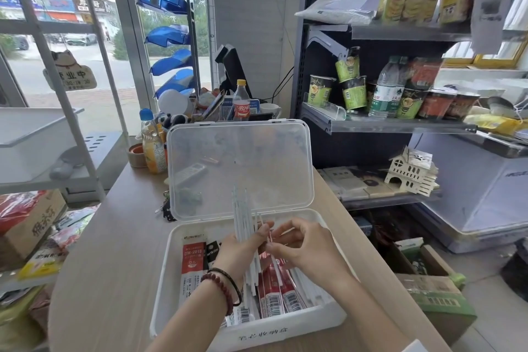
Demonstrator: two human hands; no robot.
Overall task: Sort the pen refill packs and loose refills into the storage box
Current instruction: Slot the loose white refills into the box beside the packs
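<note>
Head: gripping upright bundle of loose refills [242, 220] in left hand [243, 250], fingers curled round it. Pinching one of them with right hand [304, 248], just beside left fingertips. Refill packs [275, 293] below fingers, inside open storage box [248, 328].

One wide-angle head-worn view looks forward and down, close over the storage box [257, 333].

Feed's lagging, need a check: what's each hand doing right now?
Left hand: grips a bundle of loose refills.
Right hand: pinches what looks like one refill.
</note>
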